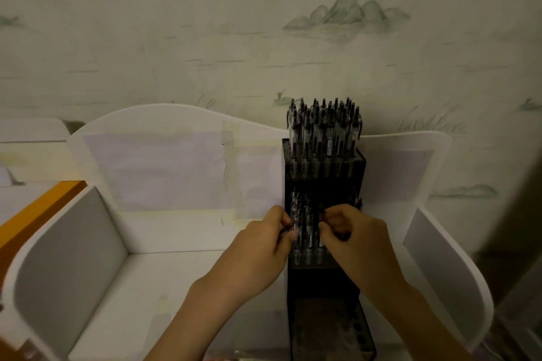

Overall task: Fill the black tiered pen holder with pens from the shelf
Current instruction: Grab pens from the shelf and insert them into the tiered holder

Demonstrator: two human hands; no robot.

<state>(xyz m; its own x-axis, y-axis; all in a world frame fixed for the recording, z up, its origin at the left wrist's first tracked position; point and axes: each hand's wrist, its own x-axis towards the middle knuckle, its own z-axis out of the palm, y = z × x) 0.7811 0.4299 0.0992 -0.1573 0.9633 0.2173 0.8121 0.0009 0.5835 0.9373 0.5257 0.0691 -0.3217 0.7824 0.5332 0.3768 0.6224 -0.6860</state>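
the black tiered plastic pen holder (324, 275) is standing upright at the right end of the white curved-walled shelf tray (164, 269), its back against the tray's rear wall. clear-barrelled black-capped pens (324, 129) are crowding the top tier. the left hand (264, 246) is pinching a pen at the middle tier's left edge; the right hand (352, 231) is curling its fingers around pens in that tier (the exact grip is blurred). the lowest tier, nearest the camera, is lying open. wide bare tray floor is stretching leftward.
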